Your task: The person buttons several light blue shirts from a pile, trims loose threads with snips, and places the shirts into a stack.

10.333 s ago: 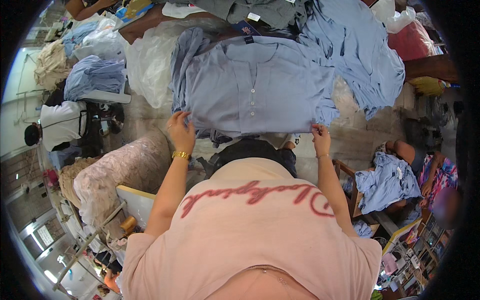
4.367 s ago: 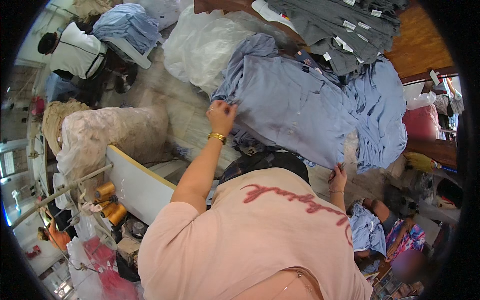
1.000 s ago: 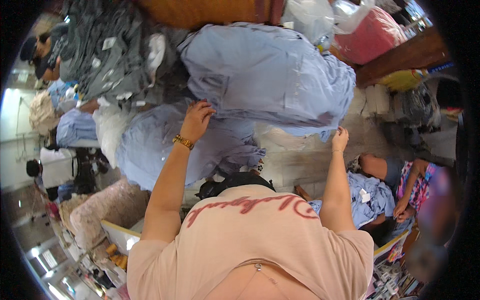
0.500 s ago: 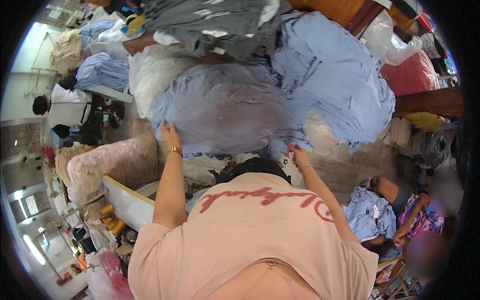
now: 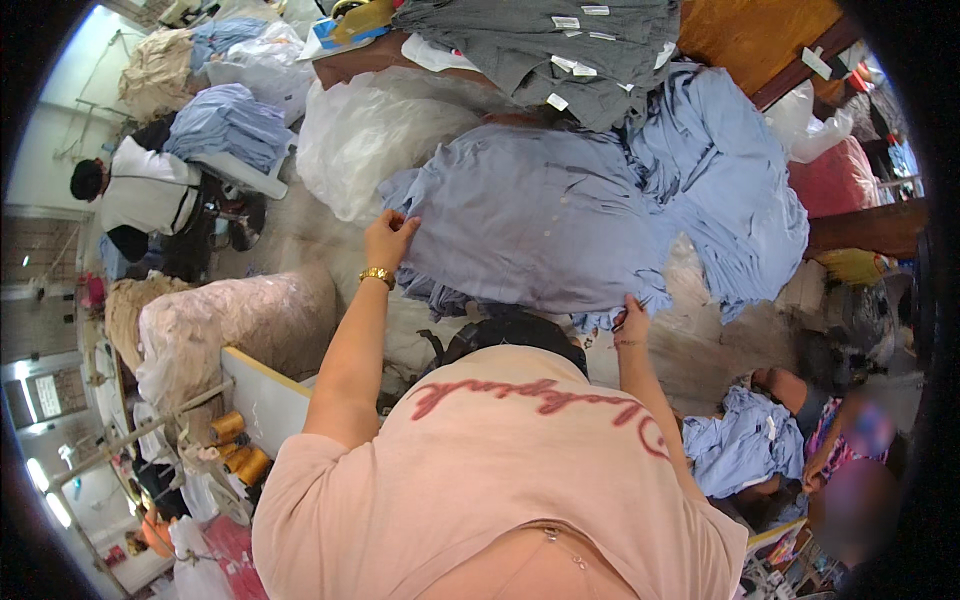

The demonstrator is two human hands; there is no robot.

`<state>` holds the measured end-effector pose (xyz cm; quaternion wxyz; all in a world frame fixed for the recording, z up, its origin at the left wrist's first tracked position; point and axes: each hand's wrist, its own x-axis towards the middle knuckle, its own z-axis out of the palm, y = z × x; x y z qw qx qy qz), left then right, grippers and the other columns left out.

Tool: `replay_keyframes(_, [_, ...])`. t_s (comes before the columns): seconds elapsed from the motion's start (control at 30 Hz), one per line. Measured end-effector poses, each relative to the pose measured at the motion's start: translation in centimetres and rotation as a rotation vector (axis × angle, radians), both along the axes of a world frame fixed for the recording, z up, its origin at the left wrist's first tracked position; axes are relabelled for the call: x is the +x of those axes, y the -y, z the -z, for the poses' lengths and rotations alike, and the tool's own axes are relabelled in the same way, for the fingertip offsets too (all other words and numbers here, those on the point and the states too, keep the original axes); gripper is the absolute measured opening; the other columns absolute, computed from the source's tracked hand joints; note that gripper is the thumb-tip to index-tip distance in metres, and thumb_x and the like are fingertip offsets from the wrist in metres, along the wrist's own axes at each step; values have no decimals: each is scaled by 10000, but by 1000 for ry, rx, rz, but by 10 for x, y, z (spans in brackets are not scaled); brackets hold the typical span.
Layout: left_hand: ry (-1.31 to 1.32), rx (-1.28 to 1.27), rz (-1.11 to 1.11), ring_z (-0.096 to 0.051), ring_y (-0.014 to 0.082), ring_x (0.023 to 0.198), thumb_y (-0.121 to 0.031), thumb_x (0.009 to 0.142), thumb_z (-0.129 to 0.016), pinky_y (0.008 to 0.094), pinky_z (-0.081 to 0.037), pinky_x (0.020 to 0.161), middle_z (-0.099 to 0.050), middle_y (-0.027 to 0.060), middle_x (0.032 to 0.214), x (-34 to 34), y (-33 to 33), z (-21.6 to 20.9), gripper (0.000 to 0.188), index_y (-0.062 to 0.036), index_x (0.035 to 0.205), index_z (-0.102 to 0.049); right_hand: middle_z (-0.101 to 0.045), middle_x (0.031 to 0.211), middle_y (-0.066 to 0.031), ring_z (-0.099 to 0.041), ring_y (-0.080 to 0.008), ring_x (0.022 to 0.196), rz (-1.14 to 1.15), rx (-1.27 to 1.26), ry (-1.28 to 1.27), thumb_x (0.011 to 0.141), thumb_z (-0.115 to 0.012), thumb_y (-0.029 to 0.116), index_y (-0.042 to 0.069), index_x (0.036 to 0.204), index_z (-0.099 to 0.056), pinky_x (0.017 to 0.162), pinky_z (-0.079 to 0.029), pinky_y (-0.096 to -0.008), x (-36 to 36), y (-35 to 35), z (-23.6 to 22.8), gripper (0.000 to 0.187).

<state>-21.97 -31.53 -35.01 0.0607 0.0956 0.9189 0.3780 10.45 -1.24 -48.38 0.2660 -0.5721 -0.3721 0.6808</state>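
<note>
A light blue shirt with a row of small buttons lies spread over a pile of similar garments in front of me. My left hand is closed on its left edge, fingertips pinching the cloth. At the lower right corner of the shirt, my right hand is closed against the cloth. Something small and dark shows by its fingers, too small to name. Folded layers of blue cloth hang below the shirt's front edge. To the right slopes a second heap of blue garments.
Dark grey garments with white tags are stacked beyond the shirt. A clear plastic bag bulges at its left. A large wrapped bundle and orange thread cones stand left. Co-workers sit left and right, the latter beside blue garments.
The view has shifted, so the scene appears farther right. My left hand has gone from fingers spread on the shirt's edge to pinching it. The shirt's front edge looks straighter, with darker layers showing below.
</note>
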Motion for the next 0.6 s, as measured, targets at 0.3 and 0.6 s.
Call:
replay_keyframes(0.3, [538, 930, -108, -460, 92, 580, -211, 774, -604, 249, -381, 528, -503, -10, 649, -33, -11, -50, 177, -47, 731, -556, -457, 614, 9, -349, -78, 351, -328, 334, -128, 828, -495, 149, 83, 896, -475, 312, -250, -209, -98, -64, -171, 98])
replay_keyframes(0.6, [540, 387, -66, -388, 80, 547, -230, 764, -612, 217, -320, 501, -461, -29, 615, -53, 56, 39, 211, -24, 769, -566, -576, 750, -38, -421, -75, 404, -461, 262, -18, 800, -507, 126, 21, 956, -557, 363, -324, -208, -119, -62, -101, 195])
